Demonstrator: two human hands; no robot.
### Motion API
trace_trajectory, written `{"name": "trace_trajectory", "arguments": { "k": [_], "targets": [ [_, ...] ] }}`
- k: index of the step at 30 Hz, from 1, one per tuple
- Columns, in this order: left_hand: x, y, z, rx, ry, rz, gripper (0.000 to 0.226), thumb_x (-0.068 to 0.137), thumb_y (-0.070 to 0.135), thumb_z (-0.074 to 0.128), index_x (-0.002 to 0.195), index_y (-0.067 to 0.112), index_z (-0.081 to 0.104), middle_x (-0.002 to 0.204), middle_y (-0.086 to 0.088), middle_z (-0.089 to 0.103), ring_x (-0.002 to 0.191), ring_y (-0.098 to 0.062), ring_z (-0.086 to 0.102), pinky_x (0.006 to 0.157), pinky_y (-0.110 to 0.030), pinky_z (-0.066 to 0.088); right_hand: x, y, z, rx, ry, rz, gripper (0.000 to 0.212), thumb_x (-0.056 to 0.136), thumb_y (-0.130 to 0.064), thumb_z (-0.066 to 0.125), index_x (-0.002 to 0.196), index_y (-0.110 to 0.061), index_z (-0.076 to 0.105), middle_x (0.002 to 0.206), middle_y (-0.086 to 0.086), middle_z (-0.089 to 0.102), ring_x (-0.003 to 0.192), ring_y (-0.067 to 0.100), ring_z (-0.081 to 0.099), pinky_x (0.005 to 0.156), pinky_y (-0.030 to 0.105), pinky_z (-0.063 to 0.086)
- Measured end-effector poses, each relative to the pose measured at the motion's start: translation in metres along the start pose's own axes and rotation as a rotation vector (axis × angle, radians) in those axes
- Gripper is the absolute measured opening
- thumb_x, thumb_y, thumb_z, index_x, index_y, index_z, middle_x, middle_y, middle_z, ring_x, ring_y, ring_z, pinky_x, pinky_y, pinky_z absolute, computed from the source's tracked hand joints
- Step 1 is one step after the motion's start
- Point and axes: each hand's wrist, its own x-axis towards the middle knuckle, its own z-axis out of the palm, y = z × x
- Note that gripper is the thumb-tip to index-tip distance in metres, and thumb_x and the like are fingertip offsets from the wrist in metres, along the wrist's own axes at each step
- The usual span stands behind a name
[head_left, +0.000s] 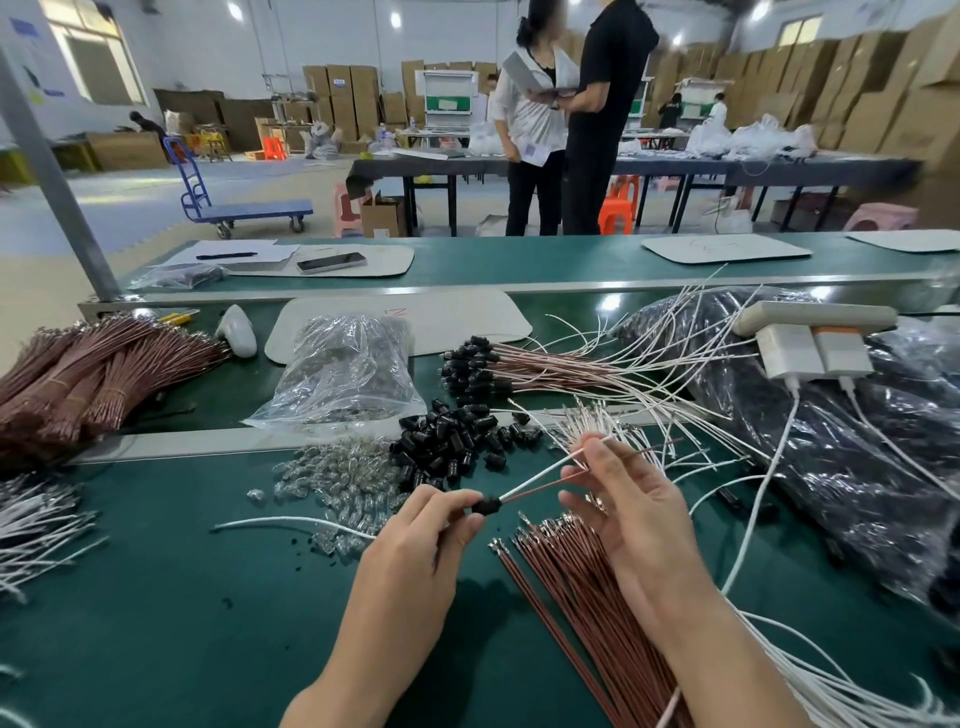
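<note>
My left hand (415, 540) pinches a small black socket (486, 505) between thumb and fingertips, just above the green bench (182, 597). A white wire (540, 474) and a brown wire (535, 489) run from the socket up to the right. My right hand (628, 504) pinches those two wires near their far ends. Under the right hand lies a fan of loose brown wires (576, 587). A heap of black sockets (457, 441) and a heap of small clear glass bulbs (337, 478) lie just beyond my hands.
Finished sockets with wires (519, 371) are piled behind, next to a clear bag (348, 369). Brown wire bundles (88, 374) lie left, white wires (36, 530) at the left edge. A black plastic bag (857, 467) and a power strip (815, 317) sit right. Two people stand beyond the conveyor.
</note>
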Motion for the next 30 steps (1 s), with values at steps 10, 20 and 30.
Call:
{"name": "trace_trajectory", "arguments": {
  "k": [10,20,30],
  "targets": [
    [0.004,-0.012,-0.022,0.162,0.125,0.034,0.031,0.097,0.039,0.05,0.116,0.026,0.069,0.099,0.022,0.059,0.085,-0.007,0.049,0.078,-0.031,0.046,0.004,-0.019,-0.015,0.225,0.046,-0.043,0.011,0.092,-0.018,0.063,0.096,-0.014,0.073,0.09,0.005,0.072,0.082,0.017,0.073,0.07,0.027,0.062],
    [0.004,-0.033,-0.045,0.206,0.293,-0.033,0.027,0.096,0.033,0.056,0.117,0.025,0.071,0.104,0.019,0.061,0.088,-0.016,0.05,0.084,-0.024,0.036,0.003,-0.034,-0.038,0.466,0.203,-0.117,0.01,0.092,-0.022,0.07,0.092,-0.015,0.077,0.098,0.001,0.075,0.098,0.013,0.072,0.077,0.017,0.058],
    [0.008,-0.041,-0.047,-0.081,0.329,-0.203,0.017,0.097,0.023,0.062,0.106,0.034,0.071,0.093,0.014,0.062,0.081,-0.008,0.061,0.069,-0.011,0.045,0.007,-0.033,-0.041,0.545,0.079,-0.1,0.026,0.097,-0.018,0.063,0.119,-0.007,0.07,0.12,0.009,0.072,0.115,0.017,0.068,0.087,0.018,0.056]
  ]
}}
